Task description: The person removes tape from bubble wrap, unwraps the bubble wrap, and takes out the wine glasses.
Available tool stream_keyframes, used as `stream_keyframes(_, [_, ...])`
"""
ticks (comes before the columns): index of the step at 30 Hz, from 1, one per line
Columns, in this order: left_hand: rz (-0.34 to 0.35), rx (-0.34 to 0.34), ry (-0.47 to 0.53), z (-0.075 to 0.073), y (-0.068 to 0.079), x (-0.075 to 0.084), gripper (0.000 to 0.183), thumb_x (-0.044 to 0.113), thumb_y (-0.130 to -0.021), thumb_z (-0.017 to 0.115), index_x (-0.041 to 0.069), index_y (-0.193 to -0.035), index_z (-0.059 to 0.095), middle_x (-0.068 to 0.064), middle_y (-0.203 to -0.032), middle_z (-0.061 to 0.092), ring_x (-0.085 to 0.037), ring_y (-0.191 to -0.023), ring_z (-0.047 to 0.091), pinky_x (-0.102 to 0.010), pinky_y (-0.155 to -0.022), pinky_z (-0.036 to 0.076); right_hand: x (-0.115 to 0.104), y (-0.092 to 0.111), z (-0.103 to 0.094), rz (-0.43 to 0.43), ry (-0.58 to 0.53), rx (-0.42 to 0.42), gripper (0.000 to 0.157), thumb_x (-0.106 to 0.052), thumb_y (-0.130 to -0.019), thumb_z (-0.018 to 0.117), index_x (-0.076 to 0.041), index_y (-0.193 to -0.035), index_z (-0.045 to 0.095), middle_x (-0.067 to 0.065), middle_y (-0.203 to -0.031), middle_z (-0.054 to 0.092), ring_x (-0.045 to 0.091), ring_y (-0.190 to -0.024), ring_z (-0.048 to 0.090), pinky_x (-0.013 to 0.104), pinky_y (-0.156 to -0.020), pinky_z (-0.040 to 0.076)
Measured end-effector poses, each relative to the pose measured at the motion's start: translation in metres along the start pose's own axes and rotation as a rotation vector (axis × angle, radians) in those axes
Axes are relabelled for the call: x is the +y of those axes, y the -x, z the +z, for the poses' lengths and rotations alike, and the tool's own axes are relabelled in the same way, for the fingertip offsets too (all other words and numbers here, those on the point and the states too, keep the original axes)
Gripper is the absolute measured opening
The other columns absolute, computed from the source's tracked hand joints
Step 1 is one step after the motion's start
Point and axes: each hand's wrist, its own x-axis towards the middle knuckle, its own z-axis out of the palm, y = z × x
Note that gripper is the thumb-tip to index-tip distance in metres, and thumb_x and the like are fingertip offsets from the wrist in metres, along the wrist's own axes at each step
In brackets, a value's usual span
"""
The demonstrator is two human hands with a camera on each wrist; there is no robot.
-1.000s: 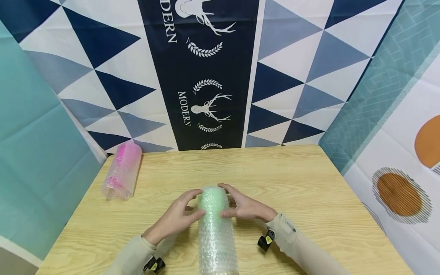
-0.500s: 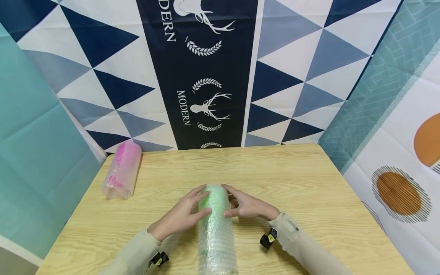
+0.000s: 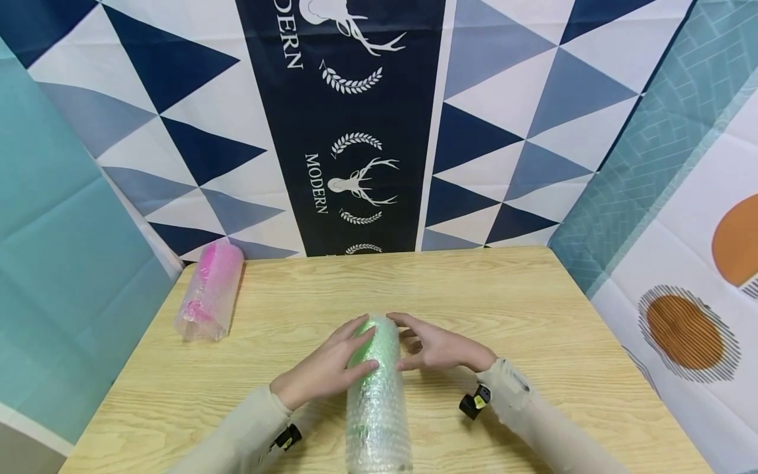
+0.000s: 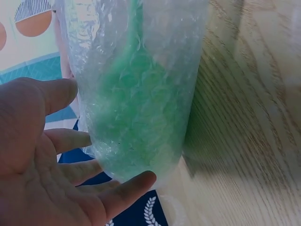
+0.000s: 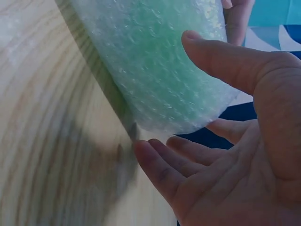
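A bubble-wrapped green stemmed glass (image 3: 379,418) lies lengthwise on the table, bowl end away from me. Its green bowl (image 4: 136,103) and thin stem (image 4: 136,21) show through the wrap in the left wrist view. My left hand (image 3: 331,365) rests on the roll's left side, fingers and thumb extended over its far part. From the right, my right hand (image 3: 444,345) stands with spread fingers beside the far end, fingertips right at the wrap. In the right wrist view, the thumb (image 5: 221,59) overlaps the wrapped bowl and the other fingers (image 5: 162,172) reach past its end.
Another bubble-wrapped roll, pink inside (image 3: 210,289), lies at the back left corner of the wooden table (image 3: 485,289). Patterned cloth (image 3: 367,131) hangs behind the table, with more cloth at both sides. Small black devices (image 3: 475,401) are strapped at both wrists.
The wrapped glass has shifted slightly to the right. Both hands have moved right with it, and the left fingers now lie further over its top.
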Motion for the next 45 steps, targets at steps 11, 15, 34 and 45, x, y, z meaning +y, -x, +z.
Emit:
stream_keyframes(11, [-0.007,-0.017,-0.051,0.005,-0.007,0.006,0.073,0.049,-0.101,0.060,0.008,-0.158,0.039,-0.015,-0.171,0.020,-0.045,-0.153,0.028,-0.059,-0.119,0.035,-0.011,-0.002,-0.012,-0.010,-0.005,0.012,0.087,-0.031,-0.098,0.070,-0.001,-0.162,0.019,0.027,-0.165,0.026,0.047,-0.146,0.039,0.057,-0.114,0.044])
stream_keyframes(15, [-0.013,-0.025,-0.093,0.007,-0.010,0.009,0.074,0.052,-0.101,0.059,0.010,-0.158,0.039,-0.014,-0.171,0.021,-0.046,-0.152,0.029,-0.061,-0.113,0.043,-0.018,-0.007,-0.016,-0.005,-0.004,0.048,0.087,-0.036,-0.097,0.071,-0.004,-0.162,0.022,0.028,-0.165,0.027,0.047,-0.147,0.039,0.056,-0.115,0.044])
stream_keyframes(34, [0.014,-0.038,-0.155,0.014,-0.013,0.015,0.070,0.050,-0.104,0.055,0.017,-0.162,0.034,-0.012,-0.171,0.020,-0.048,-0.152,0.027,-0.059,-0.109,0.049,-0.026,-0.018,-0.019,-0.042,0.170,0.139,0.035,-0.015,-0.105,0.059,0.002,-0.136,0.060,0.020,-0.138,0.063,0.038,-0.127,0.063,0.044,-0.103,0.056])
stream_keyframes(45, [0.023,-0.014,-0.122,0.013,-0.011,0.014,0.070,0.048,-0.103,0.057,0.017,-0.161,0.034,-0.013,-0.171,0.020,-0.048,-0.152,0.027,-0.061,-0.108,0.048,-0.026,-0.019,-0.022,-0.018,0.220,0.143,0.025,-0.016,-0.103,0.062,-0.007,-0.125,0.071,0.009,-0.123,0.074,0.021,-0.111,0.071,0.033,-0.093,0.059])
